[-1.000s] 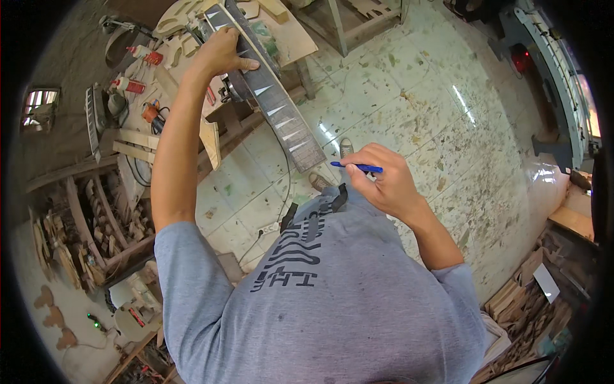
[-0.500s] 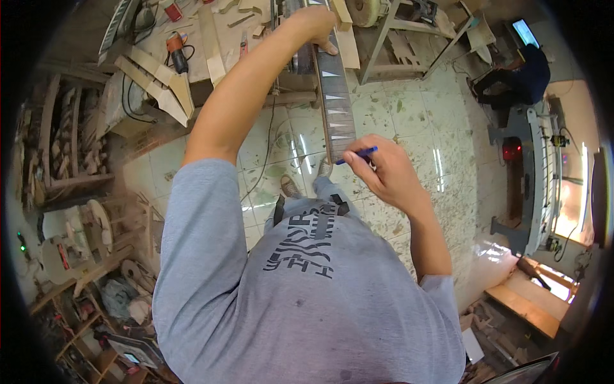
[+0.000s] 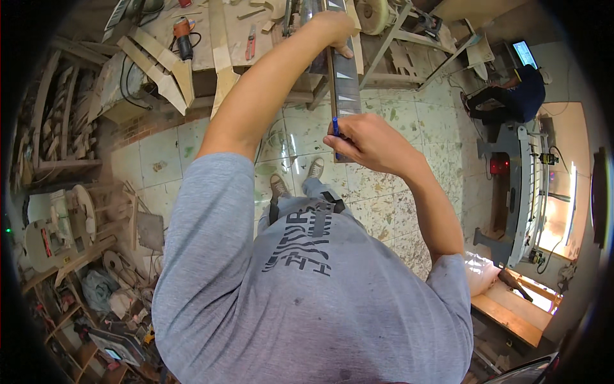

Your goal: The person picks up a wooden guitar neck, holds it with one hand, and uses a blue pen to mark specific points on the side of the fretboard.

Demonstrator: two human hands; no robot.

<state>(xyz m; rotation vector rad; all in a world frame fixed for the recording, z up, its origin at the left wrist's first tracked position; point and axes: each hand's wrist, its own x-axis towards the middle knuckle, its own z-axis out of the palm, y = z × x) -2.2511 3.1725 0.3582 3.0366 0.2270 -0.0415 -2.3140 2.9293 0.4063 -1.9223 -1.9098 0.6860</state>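
A guitar neck [image 3: 346, 87] with a dark fretboard and white triangular inlays runs from the bench toward me. My left hand [image 3: 334, 29] grips it near the bench, thumb over the fretboard and the other fingers partly hidden. At the neck's near end, my right hand [image 3: 371, 142] holds a slim blue pen [image 3: 336, 127]. The pen lies along the neck's left edge, and my knuckles rest on or just above the fretboard. My hand hides part of the neck's end.
On the wooden bench [image 3: 199, 56] are an orange and black power tool [image 3: 183, 38], a red utility knife [image 3: 251, 43] and neck-shaped wood blanks [image 3: 167, 67]. A person [image 3: 521, 93] sits at the far right, beyond a grey machine [image 3: 515, 185]. Tiled floor [image 3: 390, 201] lies below.
My right hand has moved up and left onto the neck's end. The pen has turned from nearly level to lengthwise along the neck's edge. My left hand keeps its grip.
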